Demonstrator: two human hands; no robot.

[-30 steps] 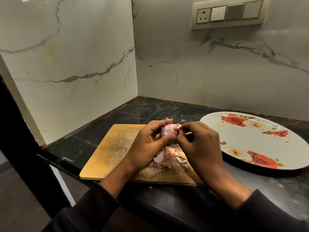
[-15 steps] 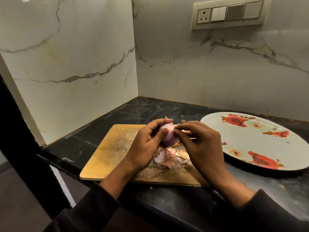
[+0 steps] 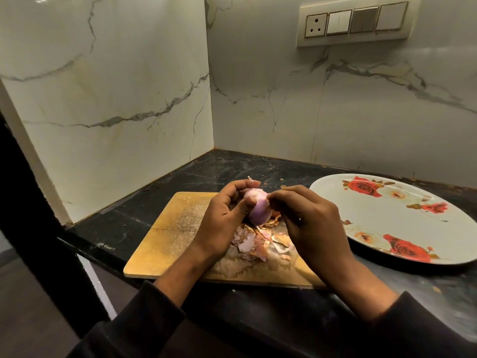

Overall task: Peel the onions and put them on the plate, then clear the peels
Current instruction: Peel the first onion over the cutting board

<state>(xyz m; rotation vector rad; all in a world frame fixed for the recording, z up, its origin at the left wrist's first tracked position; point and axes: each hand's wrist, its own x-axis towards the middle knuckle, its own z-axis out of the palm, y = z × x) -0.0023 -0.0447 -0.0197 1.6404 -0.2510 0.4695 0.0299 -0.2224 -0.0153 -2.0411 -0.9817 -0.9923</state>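
- Dark stone countertop (image 3: 165, 192) fills a corner between two white marble-look walls with grey veins; the light is dim and warm.
- At the middle of the scene, the left hand (image 3: 222, 223) grips a pale purple onion (image 3: 258, 209), fingers curled over its top and far side, thumb pressed against its near side. The onion is held just above the board, tilted, with a thin pale stub sticking up past the fingertips.
- Closing in from the right side, the right hand (image 3: 309, 223) has its fingertips bunched at the onion's upper right face; they seem to pinch a bit of skin there, though the pinched piece itself is too small to make out. The other fingers are curled in toward the palm.
- Directly below the onion lies a heap of onion peels (image 3: 258, 241), papery pink, tan and white scraps, partly covered by both hands.
- Under the heap is a wooden cutting board (image 3: 175, 228), yellowish, scuffed pale in its middle, sitting near the counter's front edge.
- To the right of the board, just beside it, rests a large oval plate (image 3: 402, 228), white with red roses printed on it. One small brown scrap lies on its left rim; no onion is on it.
- A few tiny flakes dot the counter behind the board.
- High on the back wall is a switch panel (image 3: 353, 21) with a socket and several switches.
- Dark sleeves (image 3: 144, 329) cover both forearms at the bottom of the view.
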